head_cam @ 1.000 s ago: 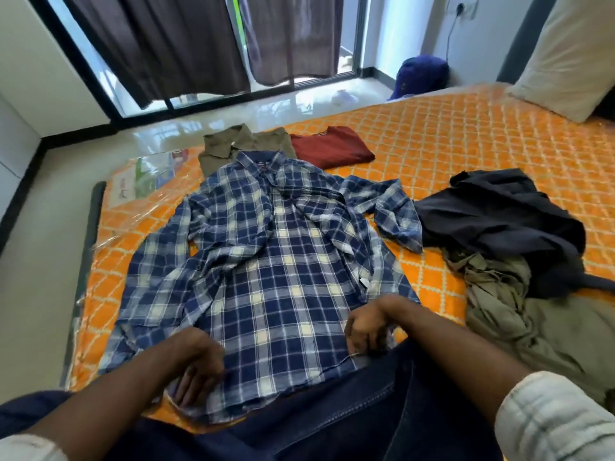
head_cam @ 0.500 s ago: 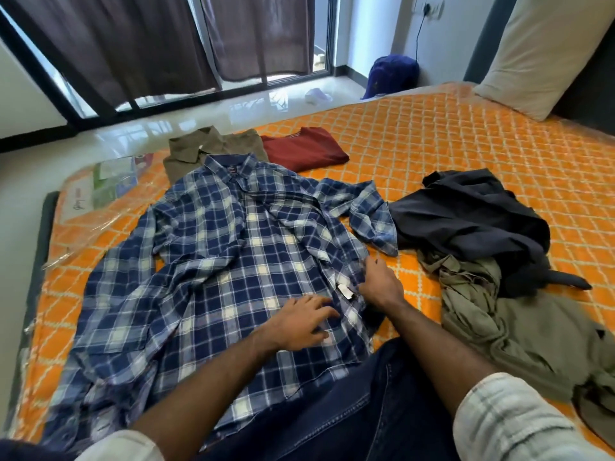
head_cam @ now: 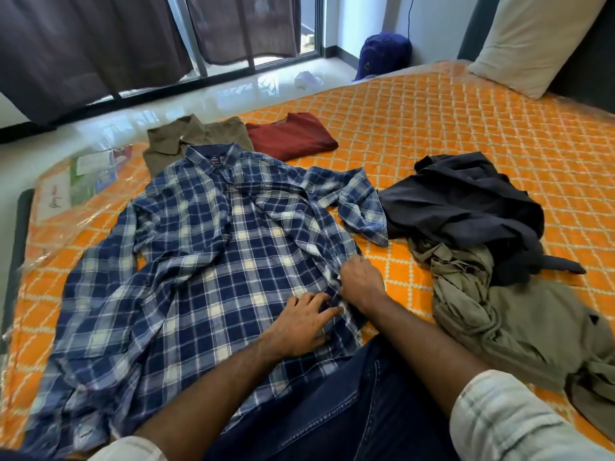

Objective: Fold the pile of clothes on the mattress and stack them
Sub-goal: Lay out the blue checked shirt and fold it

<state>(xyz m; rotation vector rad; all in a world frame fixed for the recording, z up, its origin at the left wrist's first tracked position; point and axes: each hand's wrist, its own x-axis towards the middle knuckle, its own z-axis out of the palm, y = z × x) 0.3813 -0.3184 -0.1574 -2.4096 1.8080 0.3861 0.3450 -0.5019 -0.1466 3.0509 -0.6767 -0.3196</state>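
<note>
A blue plaid shirt (head_cam: 199,261) lies spread front-up on the orange mattress (head_cam: 466,128). My left hand (head_cam: 299,322) rests flat on its lower front, fingers straight. My right hand (head_cam: 361,282) pinches the shirt's right front edge beside it. Behind the collar lie a folded olive shirt (head_cam: 186,138) and a folded dark red shirt (head_cam: 293,136), side by side. To the right sits a crumpled pile: a dark navy garment (head_cam: 466,207) on top of an olive-grey one (head_cam: 506,314).
A pillow (head_cam: 539,38) leans at the mattress's far right corner. On the floor beyond are a blue bag (head_cam: 382,54) and a white scrap (head_cam: 307,79). Curtained glass doors (head_cam: 133,44) stand behind. My jeans-clad leg (head_cam: 349,410) lies over the shirt's hem.
Both hands moved up from the shirt's hem to its right front edge. The left hand went from the left hem corner to the middle. The view shifted right.
</note>
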